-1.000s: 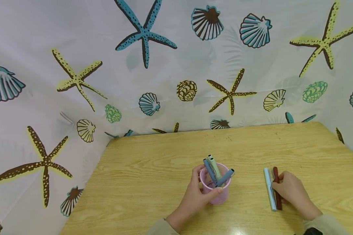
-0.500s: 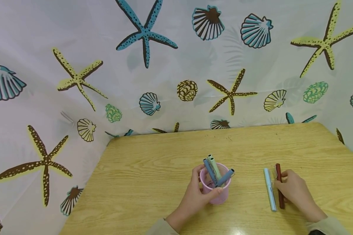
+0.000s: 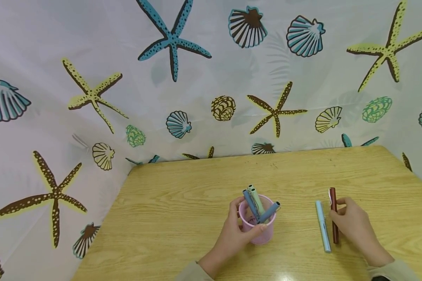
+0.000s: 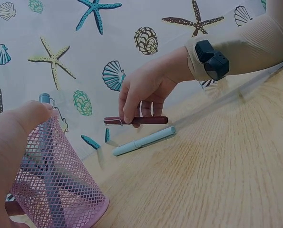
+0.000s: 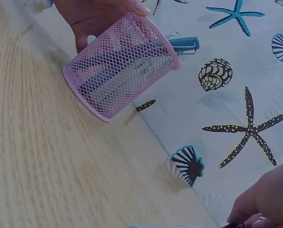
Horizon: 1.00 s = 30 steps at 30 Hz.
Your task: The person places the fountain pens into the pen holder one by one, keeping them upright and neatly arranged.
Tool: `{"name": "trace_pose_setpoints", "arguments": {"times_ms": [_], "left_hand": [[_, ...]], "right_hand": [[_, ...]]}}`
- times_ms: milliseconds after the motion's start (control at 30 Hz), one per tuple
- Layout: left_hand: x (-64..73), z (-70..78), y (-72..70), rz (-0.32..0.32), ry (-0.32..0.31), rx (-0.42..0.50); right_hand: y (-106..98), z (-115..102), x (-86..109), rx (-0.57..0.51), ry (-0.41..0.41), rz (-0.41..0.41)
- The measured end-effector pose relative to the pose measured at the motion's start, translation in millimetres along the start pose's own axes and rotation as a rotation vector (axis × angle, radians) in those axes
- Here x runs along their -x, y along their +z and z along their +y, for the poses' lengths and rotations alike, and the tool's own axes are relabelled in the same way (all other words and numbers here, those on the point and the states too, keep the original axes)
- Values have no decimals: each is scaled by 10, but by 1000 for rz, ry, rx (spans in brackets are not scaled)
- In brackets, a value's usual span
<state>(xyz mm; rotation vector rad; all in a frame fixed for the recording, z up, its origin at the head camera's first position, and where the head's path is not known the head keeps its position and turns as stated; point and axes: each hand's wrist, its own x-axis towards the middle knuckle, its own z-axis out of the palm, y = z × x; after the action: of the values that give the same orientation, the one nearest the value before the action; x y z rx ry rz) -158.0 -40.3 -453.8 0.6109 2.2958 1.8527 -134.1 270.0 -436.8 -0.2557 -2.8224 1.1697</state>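
Observation:
My left hand (image 3: 233, 233) grips a pink mesh pen cup (image 3: 261, 237), thumb over the rim and fingers round the far side. Two blue pens (image 3: 270, 211) and two pale green pens (image 3: 257, 200) lean inside it. To the right, my right hand (image 3: 353, 224) pinches a dark red pen (image 4: 151, 120) between thumb and fingers. The left wrist view shows that pen held above the tabletop. Just left of it a light blue pen (image 3: 322, 226) lies on the table. Only part of the right hand appears at the right wrist view's lower corner.
The wooden table (image 3: 168, 203) runs back to a white cloth (image 3: 211, 78) printed with starfish and shells, which hangs behind and at both sides. A dark device (image 4: 211, 59) is strapped to the right wrist.
The dark red pen, first lying against the light blue one, has been lifted and carried slightly away and forward by my right hand. My left hand and the cup stay put.

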Motion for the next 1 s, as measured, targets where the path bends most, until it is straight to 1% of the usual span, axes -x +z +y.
{"name": "trace_pose_setpoints", "arguments": {"times_ms": [167, 267, 300, 433, 533, 567, 600, 667, 700, 800, 900, 933, 1000], "left_hand": [[-8, -13, 3, 0, 2, -3], [-4, 12, 6, -1, -5, -3], [1, 34, 5, -2, -8, 0], [49, 214, -9, -10, -7, 14], [76, 321, -21, -14, -1, 14], [74, 319, -19, -12, -7, 14], [67, 290, -17, -10, -1, 9], [39, 192, -10, -5, 7, 6], [35, 182, -11, -6, 6, 6], [0, 54, -4, 0, -1, 1], [-6, 39, -4, 2, -14, 0], [-16, -6, 0, 4, -9, -3], [-14, -10, -1, 2, -1, -5]], "right_hand": [[-10, -44, 21, -29, -20, 22], [-1, -75, 41, -66, -30, 37], [2, -87, 49, -82, -33, 39], [12, -151, 83, -147, -38, 52], [12, -211, 103, -173, -48, 63], [11, -235, 111, -180, -52, 71], [11, -260, 119, -187, -59, 78], [14, -308, 136, -202, -70, 89], [16, -329, 143, -208, -79, 94], [31, -390, 167, -226, -108, 107], [61, -429, 180, -236, -146, 126], [73, -441, 184, -242, -158, 132], [98, -461, 193, -257, -186, 146]]}}
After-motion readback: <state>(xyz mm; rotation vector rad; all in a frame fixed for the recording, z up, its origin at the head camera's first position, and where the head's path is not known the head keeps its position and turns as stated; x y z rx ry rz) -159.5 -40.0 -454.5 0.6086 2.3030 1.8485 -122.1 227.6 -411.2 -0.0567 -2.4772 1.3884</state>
